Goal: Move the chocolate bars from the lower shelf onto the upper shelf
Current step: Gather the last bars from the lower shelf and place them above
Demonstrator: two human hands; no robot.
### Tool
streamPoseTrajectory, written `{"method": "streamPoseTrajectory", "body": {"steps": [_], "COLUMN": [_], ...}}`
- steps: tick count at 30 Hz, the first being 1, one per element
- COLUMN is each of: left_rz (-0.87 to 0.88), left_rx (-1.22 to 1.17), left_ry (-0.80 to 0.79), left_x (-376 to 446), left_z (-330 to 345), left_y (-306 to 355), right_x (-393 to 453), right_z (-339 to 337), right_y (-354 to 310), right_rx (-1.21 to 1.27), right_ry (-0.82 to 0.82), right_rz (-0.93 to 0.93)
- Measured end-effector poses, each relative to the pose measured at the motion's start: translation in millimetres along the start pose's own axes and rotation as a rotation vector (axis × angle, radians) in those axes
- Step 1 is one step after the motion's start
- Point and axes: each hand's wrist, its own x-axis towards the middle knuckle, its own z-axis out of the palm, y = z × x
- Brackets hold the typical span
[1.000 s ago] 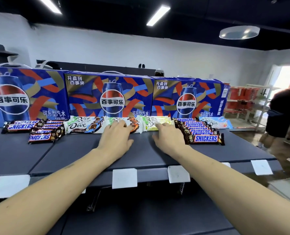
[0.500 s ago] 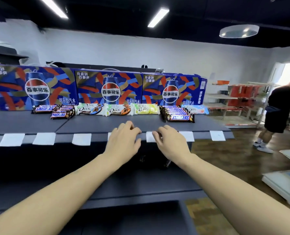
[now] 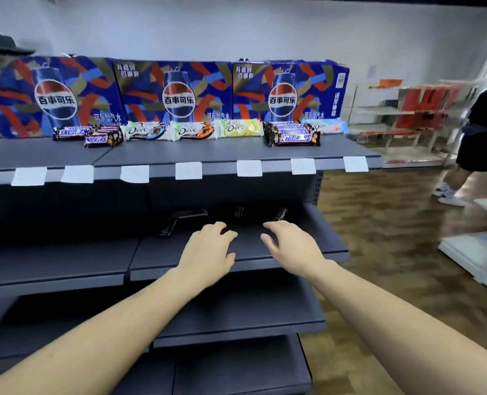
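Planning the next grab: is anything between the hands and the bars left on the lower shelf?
Nothing visible. Both open hands, left and right, reach over the dark grey lower shelf toward dark-wrapped bars lying in shadow at its back.

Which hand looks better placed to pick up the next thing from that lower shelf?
Probably the right hand: its fingertips lie just short of a small dark item at the back of the lower shelf. The left hand is slightly farther from any. Too dark to confirm bars.
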Motion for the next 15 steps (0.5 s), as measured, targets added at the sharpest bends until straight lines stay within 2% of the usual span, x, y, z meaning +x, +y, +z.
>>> {"method": "streamPoseTrajectory", "body": {"steps": [15], "left_rz": [0.027], "left_rx": [-0.107], "left_ry": [-0.044], "left_x": [84], "left_z": [141], "left_y": [-28], "right_x": [74], "right_z": [132], "right_y": [84], "right_rx": [-0.088], "right_ry": [-0.107], "right_rz": [0.192]}}
